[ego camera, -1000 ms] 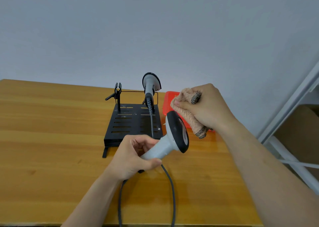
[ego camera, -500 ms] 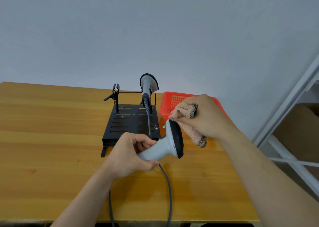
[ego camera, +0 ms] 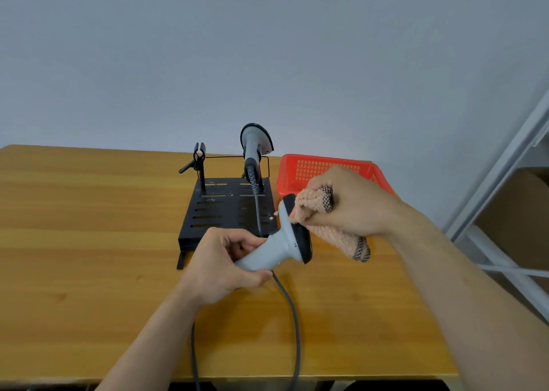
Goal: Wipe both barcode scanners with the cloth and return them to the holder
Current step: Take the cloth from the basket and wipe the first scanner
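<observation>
My left hand [ego camera: 221, 267] grips the grey handle of a barcode scanner [ego camera: 283, 243], whose black head points to the right above the wooden table. My right hand [ego camera: 353, 203] holds a bunched pink cloth [ego camera: 326, 227] pressed against the scanner's black face. A second grey scanner [ego camera: 255, 147] stands upright in the right clip of the black slotted holder [ego camera: 219, 212]. The holder's left clip [ego camera: 199, 158] is empty. Grey cables [ego camera: 292, 316] run from the held scanner toward the table's front edge.
A red plastic basket [ego camera: 320, 167] sits right of the holder, behind my right hand. The wooden table [ego camera: 89, 242] ends at a plain wall. A white metal shelf frame [ego camera: 505, 182] and cardboard stand off the table's right edge.
The scanner's head has turned so its black face is edge-on to me. My right hand with the cloth has come down against that face, uncovering the red basket.
</observation>
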